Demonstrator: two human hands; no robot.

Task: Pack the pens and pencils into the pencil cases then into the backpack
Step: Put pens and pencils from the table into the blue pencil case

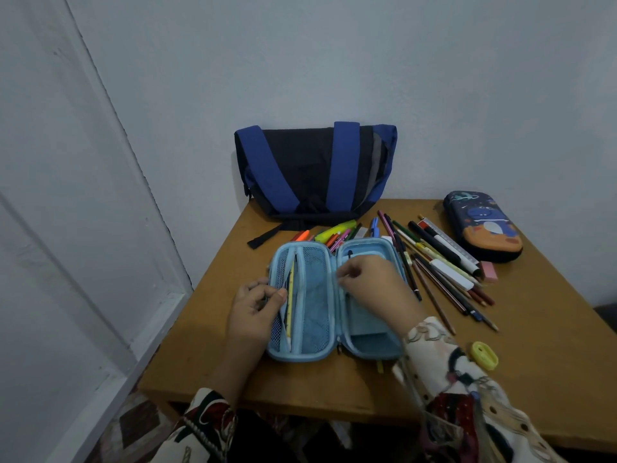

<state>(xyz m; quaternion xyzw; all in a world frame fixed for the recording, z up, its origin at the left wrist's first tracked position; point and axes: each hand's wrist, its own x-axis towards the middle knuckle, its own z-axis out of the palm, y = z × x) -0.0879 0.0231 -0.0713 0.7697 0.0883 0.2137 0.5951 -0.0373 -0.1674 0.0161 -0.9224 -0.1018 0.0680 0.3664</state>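
A light blue pencil case (314, 315) lies open flat on the wooden table (334, 382). A yellow pencil (291, 295) sits in its left mesh half. My left hand (255, 310) grips the case's left edge with curled fingers. My right hand (374, 279) lies over the right half, fingers pinching something thin at the centre flap; what it is I cannot tell. Several pens and pencils (434, 262) are scattered behind and to the right of the case. A dark space-print pencil case (484, 225) lies shut at the far right. A blue and black backpack (314, 168) leans on the wall.
A pink eraser (489, 271) lies by the pens. A yellow sharpener (484, 355) sits near my right sleeve. A yellow highlighter (335, 230) lies in front of the backpack. White walls close in behind and to the left; the table's near edge is below my arms.
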